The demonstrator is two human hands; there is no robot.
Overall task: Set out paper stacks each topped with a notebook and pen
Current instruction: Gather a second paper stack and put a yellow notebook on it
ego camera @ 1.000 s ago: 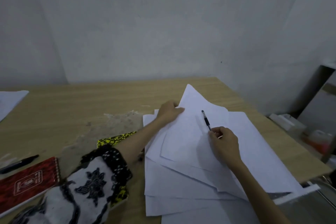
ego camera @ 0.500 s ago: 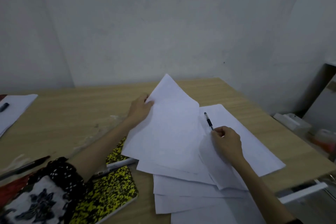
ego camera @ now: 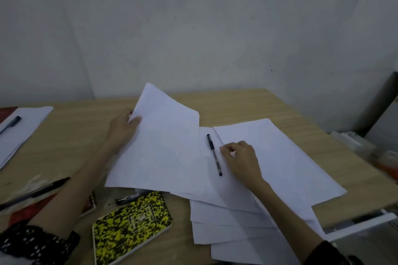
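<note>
Wooden table [ego camera: 247,103]; pen [ego camera: 214,154] lengthwise on papers [ego camera: 280,157], cap away.

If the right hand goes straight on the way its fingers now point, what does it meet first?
Most likely the pen. The right hand rests on the loose sheets, fingers curled toward the left, and the pen lies just beside them on the paper. Depth is hard to judge here.
</note>
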